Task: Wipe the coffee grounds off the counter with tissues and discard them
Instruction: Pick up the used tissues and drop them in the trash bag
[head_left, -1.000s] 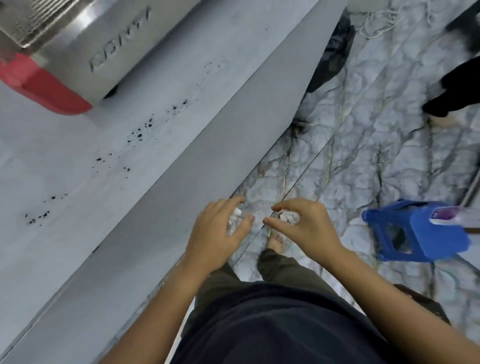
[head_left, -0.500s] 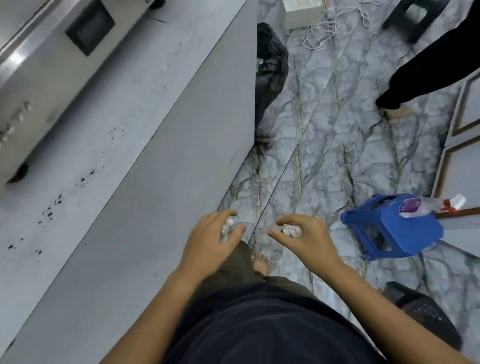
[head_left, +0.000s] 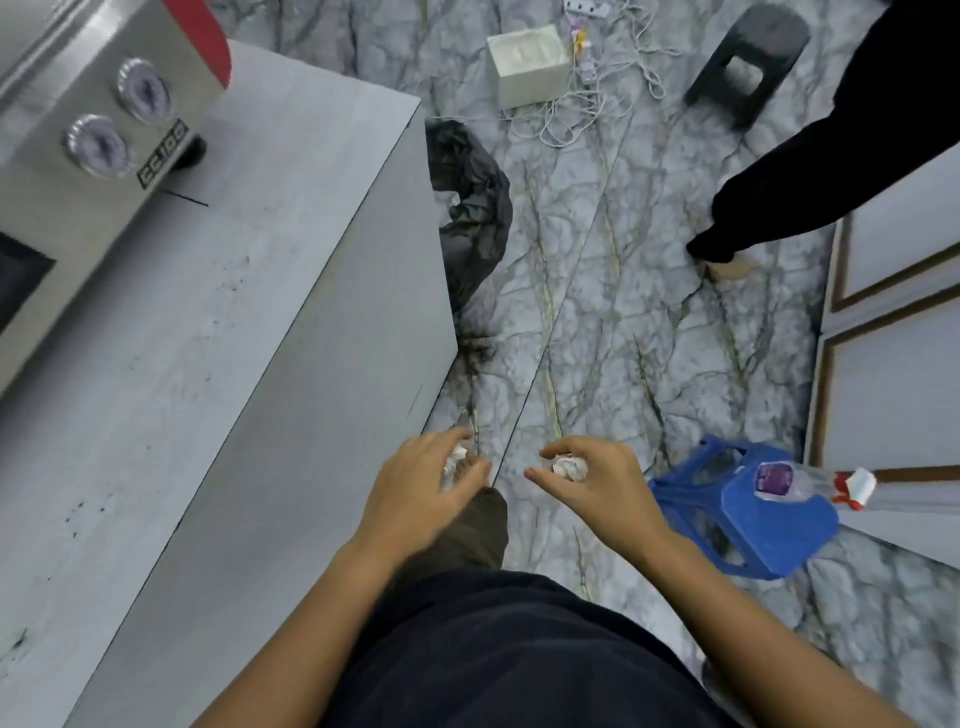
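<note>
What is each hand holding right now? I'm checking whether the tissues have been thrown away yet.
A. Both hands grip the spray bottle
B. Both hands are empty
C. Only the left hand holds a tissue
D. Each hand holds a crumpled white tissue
D: the left hand curls round a white tissue wad, and the right hand pinches another tissue wad, both held over the floor.
</note>
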